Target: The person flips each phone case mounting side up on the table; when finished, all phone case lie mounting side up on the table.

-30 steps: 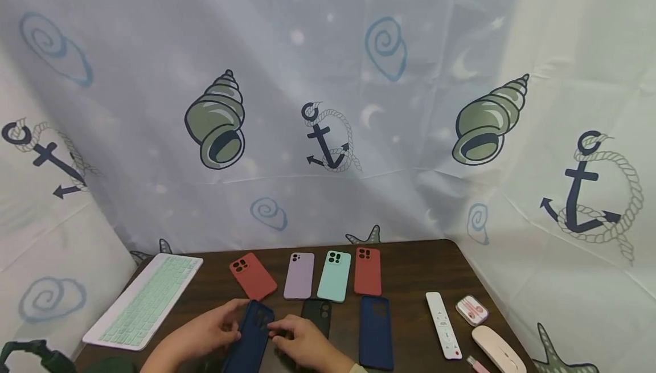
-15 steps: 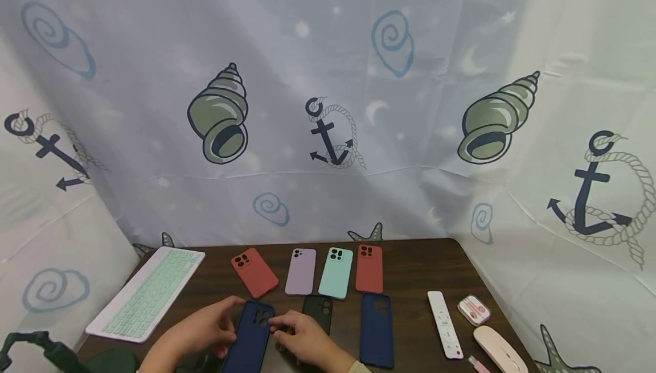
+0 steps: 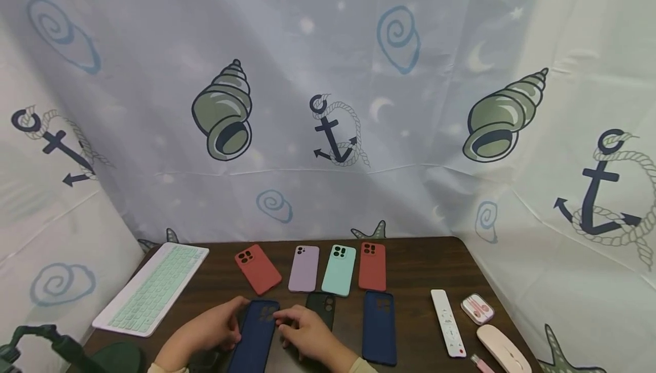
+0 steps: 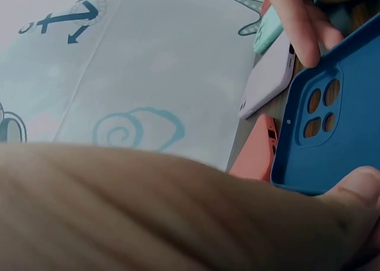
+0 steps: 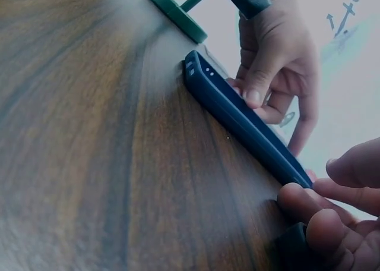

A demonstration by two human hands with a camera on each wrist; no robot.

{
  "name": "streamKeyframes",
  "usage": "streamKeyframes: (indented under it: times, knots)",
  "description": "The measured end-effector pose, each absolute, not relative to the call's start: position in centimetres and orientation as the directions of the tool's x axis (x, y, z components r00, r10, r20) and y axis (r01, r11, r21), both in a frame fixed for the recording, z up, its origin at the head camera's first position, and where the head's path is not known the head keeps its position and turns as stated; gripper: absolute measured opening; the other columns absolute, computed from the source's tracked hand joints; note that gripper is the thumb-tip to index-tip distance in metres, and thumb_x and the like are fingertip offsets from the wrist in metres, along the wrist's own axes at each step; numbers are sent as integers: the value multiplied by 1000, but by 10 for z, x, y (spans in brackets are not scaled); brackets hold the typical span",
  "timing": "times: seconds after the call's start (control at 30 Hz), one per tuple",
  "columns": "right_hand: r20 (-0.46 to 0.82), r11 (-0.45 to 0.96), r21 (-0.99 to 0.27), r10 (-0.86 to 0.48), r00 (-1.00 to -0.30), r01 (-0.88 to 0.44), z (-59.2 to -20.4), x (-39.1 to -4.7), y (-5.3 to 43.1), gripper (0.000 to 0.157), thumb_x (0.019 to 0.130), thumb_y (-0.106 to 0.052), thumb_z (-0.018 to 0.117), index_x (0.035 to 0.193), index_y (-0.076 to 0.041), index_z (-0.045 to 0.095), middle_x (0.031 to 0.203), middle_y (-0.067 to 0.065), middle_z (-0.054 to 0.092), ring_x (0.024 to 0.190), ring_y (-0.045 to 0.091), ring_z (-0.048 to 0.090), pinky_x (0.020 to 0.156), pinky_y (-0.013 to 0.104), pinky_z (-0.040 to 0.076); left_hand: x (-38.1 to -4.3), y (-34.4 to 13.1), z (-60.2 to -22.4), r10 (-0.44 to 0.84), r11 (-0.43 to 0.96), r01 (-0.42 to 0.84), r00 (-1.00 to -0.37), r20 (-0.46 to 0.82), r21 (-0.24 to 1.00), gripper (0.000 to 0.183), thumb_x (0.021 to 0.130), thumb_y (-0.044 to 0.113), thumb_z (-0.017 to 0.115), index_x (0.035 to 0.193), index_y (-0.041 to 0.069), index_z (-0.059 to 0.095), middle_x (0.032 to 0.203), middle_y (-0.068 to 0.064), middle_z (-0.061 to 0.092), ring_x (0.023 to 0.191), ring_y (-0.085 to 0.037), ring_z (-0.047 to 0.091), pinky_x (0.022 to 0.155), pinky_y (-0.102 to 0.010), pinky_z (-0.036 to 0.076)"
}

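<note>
A dark blue phone case [image 3: 253, 336] is tilted over the near part of the table. Its hollow inside and camera cutouts show in the left wrist view. My left hand [image 3: 217, 324] grips its left edge, the thumb [image 4: 359, 185] at the rim and the fingers behind. At the opposite top corner, my right hand [image 3: 307, 330] pinches the rim between its fingertips [image 5: 297, 199]. A black phone case [image 3: 323, 307] lies partly hidden behind the right hand. Further right lies a second blue phone case [image 3: 379, 327].
Along the back lie a tilted red case [image 3: 258, 269], a purple case [image 3: 304, 269], a mint case [image 3: 339, 270] and another red case [image 3: 372, 266]. A keyboard [image 3: 154, 287] and dark green stand [image 3: 118, 357] are left; a remote [image 3: 448, 323], earbuds box [image 3: 477, 308] and mouse [image 3: 503, 348], right.
The head view has shifted slightly, so the table sits a little higher and further right. Both hands stay on the blue phone case, with only small finger movements by the right hand at its corner.
</note>
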State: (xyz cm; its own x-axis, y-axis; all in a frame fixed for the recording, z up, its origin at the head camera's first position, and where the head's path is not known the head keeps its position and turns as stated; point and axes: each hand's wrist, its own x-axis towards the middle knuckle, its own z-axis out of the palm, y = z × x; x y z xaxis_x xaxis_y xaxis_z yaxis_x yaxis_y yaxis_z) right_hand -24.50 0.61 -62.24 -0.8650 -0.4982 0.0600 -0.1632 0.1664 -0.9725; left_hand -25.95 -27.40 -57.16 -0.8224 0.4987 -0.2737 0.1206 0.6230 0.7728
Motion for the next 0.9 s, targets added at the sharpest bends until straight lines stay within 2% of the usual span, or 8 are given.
streamKeyframes:
  times: [0.17,0.27,0.37,0.5,0.57,0.67,0.8,0.9]
  knots:
    - [32,153,-981,-494,-869,-122,-620,-248,7,28,98,-17,66,125,-12,71,103,-4,63,64,11,66,35,31,45,-261,-272,-568,479,628,93,-829,-289,773,70,85,-3,73,147,-3,39,81,-11,65,67,-24,64,57,-37,50]
    - [-23,147,-987,-494,-869,-58,-617,-251,8,25,99,-20,66,122,-13,72,97,-2,67,61,12,65,35,30,43,-261,-271,-566,470,636,88,-832,-294,767,67,89,3,74,146,-3,41,81,-10,65,67,-24,65,57,-38,51]
    - [-109,144,-989,-489,-865,43,-607,-253,11,24,100,-25,65,120,-15,73,97,3,72,55,11,59,35,25,37,-262,-271,-565,451,654,83,-841,-299,752,60,93,14,72,144,-2,45,82,-10,65,66,-25,66,57,-39,52]
    - [-194,155,-979,-500,-844,133,-588,-260,15,27,100,-30,63,122,-16,72,105,7,75,50,10,49,39,24,31,-266,-272,-563,398,657,95,-886,-237,748,50,97,22,69,138,-1,51,82,-9,64,66,-24,64,56,-37,50]
    - [-195,158,-978,-500,-844,133,-581,-266,15,29,101,-31,62,123,-14,71,106,10,75,50,10,48,40,24,32,-271,-271,-562,359,654,99,-913,-192,750,48,98,23,68,137,0,53,83,-9,65,68,-23,63,56,-37,49]
    - [-170,177,-979,-445,-879,99,-575,-278,13,27,101,-30,61,121,-16,72,106,11,75,52,11,50,42,25,35,-283,-268,-563,307,657,101,-941,-143,747,50,98,27,67,139,2,51,89,-8,67,76,-21,63,61,-35,49]
    - [-138,214,-975,-343,-929,66,-571,-297,4,23,101,-27,60,119,-18,71,104,11,73,56,12,55,44,26,37,-299,-262,-567,253,684,108,-963,-96,722,52,97,28,69,140,4,52,103,-7,67,90,-18,62,72,-35,49]
    - [-131,259,-965,-306,-943,50,-568,-311,-5,26,101,-26,60,122,-16,70,99,15,71,56,13,55,44,26,37,-308,-257,-571,217,721,120,-975,-57,682,54,96,29,71,139,2,52,110,-10,63,99,-21,60,78,-38,49]
